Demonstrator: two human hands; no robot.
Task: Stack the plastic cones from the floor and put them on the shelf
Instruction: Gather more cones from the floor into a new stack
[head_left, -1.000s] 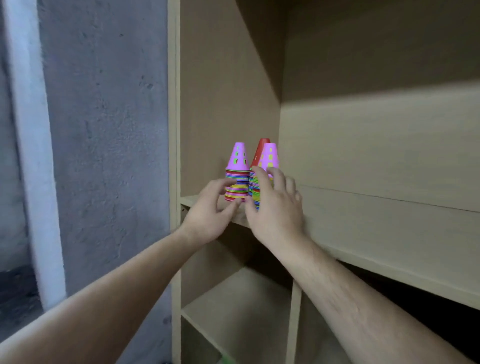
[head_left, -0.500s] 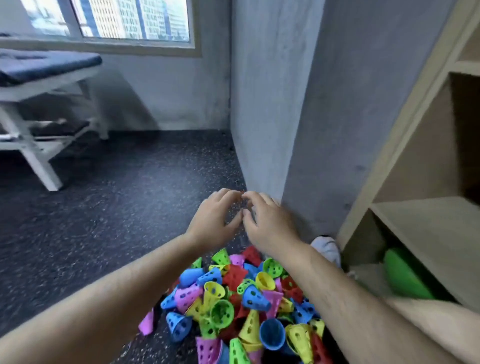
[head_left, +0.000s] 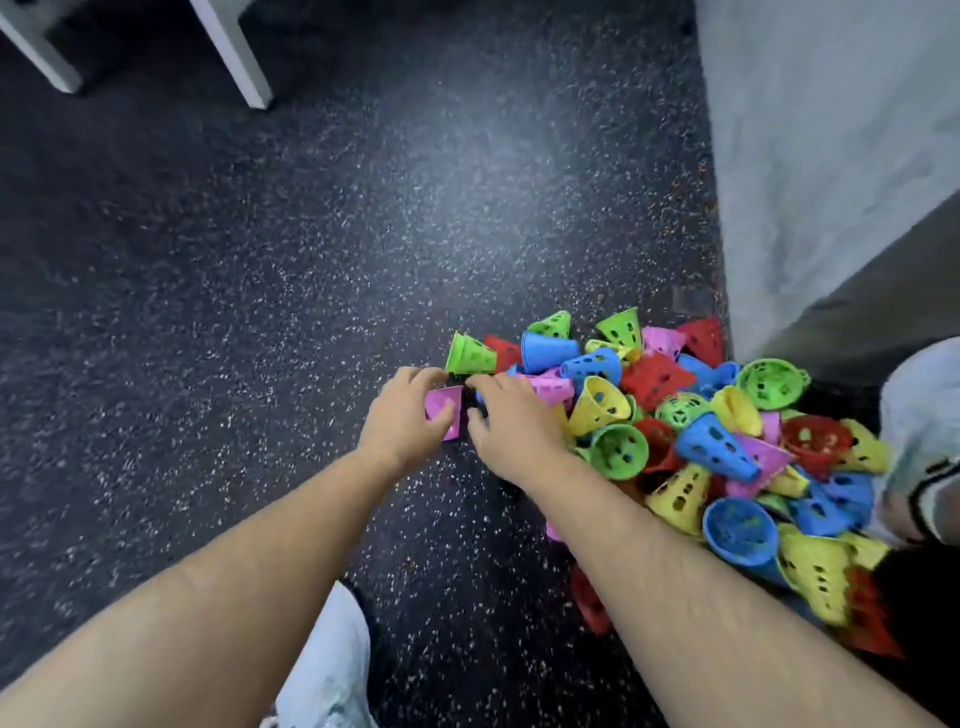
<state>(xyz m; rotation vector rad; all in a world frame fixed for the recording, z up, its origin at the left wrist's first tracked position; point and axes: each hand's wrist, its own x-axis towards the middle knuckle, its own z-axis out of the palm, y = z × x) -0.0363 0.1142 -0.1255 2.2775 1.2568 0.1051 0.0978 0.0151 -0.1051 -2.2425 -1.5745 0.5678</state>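
A heap of loose plastic cones (head_left: 691, 447) in green, blue, yellow, red and pink lies on the dark speckled floor (head_left: 260, 260) at the right. At its left edge my left hand (head_left: 402, 421) grips a pink cone (head_left: 444, 410), thumb curled over its side. My right hand (head_left: 511, 426) reaches down right beside it, fingers bent onto the pile near another pink cone (head_left: 550, 388); what the fingertips hold is hidden. A green cone (head_left: 470, 355) lies just beyond both hands. The shelf is out of view.
A grey wall corner (head_left: 831, 156) rises at the right, close behind the heap. White bench legs (head_left: 234, 52) stand at the top left. My shoes show at the bottom (head_left: 324, 660) and at the right edge (head_left: 919, 441).
My view dropped from the shelf with its stacked cones to the floor. Both hands came down from mid-air onto the heap's left edge, and the left one took hold of a pink cone.
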